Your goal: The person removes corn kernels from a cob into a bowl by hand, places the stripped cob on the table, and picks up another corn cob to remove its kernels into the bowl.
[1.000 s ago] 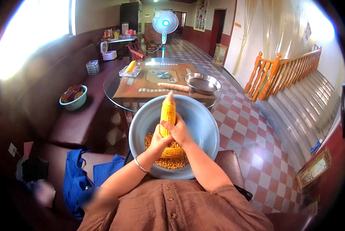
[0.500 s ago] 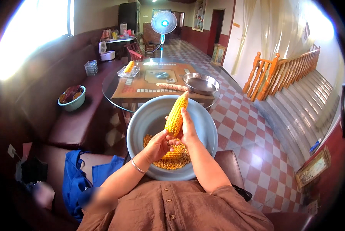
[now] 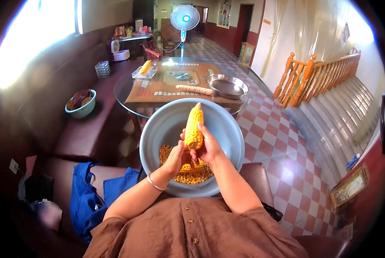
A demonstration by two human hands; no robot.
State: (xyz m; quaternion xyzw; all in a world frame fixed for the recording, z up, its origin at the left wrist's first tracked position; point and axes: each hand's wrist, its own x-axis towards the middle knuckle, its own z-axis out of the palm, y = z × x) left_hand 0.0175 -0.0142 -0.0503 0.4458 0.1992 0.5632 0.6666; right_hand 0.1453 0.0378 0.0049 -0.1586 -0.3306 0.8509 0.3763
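Note:
An ear of yellow corn (image 3: 194,124) is held nearly upright over a large grey-blue basin (image 3: 151,124), its narrow tip pointing away from me. My right hand (image 3: 209,148) wraps the ear's right side, the thumb lying along the kernels. My left hand (image 3: 175,160), with a bangle on its wrist, is closed about the lower left of the ear; some of its fingers are hidden behind the ear. Loose corn kernels (image 3: 192,178) lie in the bottom of the basin. Among them rests another ear of corn, partly covered by my hands.
Past the basin stands a glass-topped table (image 3: 128,92) bearing a bare corncob (image 3: 194,90), a round metal pan (image 3: 227,86) and a clear tray (image 3: 137,75) with an ear of corn. Left are a bench with a light-green bowl (image 3: 83,112) and blue cloth (image 3: 85,193). Stairs rise at right.
The ear of corn has turned more upright, with its blunt end now toward me. Both hands have shifted their hold around its lower part.

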